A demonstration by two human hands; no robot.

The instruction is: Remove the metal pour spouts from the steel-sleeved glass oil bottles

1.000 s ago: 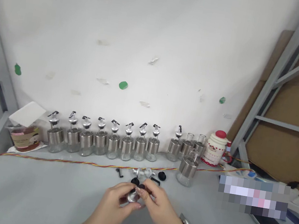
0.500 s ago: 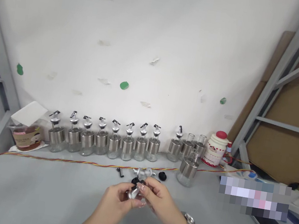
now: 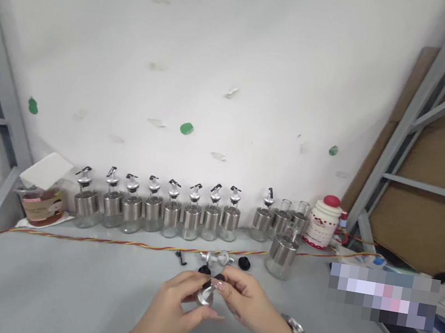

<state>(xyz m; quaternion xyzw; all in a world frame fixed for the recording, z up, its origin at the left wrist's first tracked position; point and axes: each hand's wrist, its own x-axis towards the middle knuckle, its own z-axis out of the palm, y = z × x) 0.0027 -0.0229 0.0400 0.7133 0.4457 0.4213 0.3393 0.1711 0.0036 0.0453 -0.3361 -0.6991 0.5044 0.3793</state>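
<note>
Near the table's middle, a silver pourer spout (image 3: 206,295) with a black part at its top is held between both hands. My left hand (image 3: 177,307) curls its fingers and thumb around the silver base. The fingertips of my right hand (image 3: 241,297) pinch the black part at the upper end, partly hiding it. Just beyond my fingers lie a black stopper (image 3: 204,270), clear and silver pourer pieces (image 3: 216,257), a second black stopper (image 3: 244,263) and a small black lever (image 3: 180,258).
Along the wall stands a row of glass bottles with steel sleeves (image 3: 172,212), topped with pourers. A bottle without a pourer (image 3: 282,253) stands at right, before two others. A twisted cable (image 3: 128,242) crosses the table. A cream jar (image 3: 323,223) and a plastic tub (image 3: 42,207) flank the row.
My hands have shifted slightly right and nearer to me with the pourer spout. The left thumb has straightened, and more of the silver base shows. The view has shifted slightly.
</note>
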